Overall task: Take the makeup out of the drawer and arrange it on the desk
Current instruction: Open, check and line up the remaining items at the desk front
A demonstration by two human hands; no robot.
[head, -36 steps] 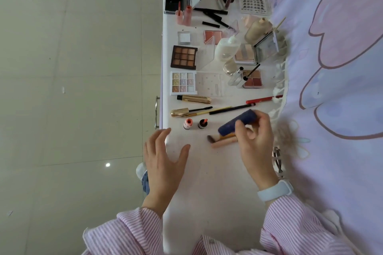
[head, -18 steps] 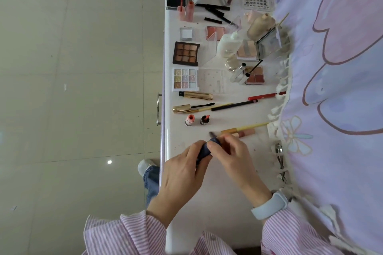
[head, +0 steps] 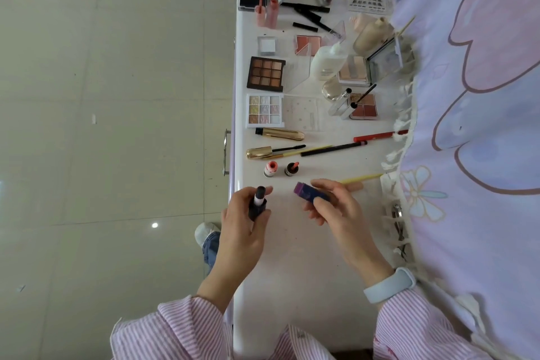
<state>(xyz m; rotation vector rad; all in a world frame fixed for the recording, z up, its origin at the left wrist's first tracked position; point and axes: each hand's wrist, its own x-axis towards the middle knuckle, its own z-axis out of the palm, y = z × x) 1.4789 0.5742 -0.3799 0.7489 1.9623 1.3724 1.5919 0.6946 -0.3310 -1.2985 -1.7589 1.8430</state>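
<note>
Lipstick base [head: 258,202] uncapped, clamped in left hand [head: 244,231] grip; blue cap [head: 310,193] pinched in right hand [head: 336,207] grip, both over white tabletop [head: 292,272].

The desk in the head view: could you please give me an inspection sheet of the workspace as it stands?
Surface: white desk, bare near the person, crowded farther along.
Job's things: lipstick base in the left hand; blue cap in the right hand, pulled apart.
Clutter: brown palette, pastel palette, gold mascara tube, two small open lipsticks, pencils, white bottle, compacts.
Grippers: both hands hold a part above the desk.
Cables: nothing seen.
Surroundings: tiled floor, drawer handle, patterned cloth along the desk's right edge.
</note>
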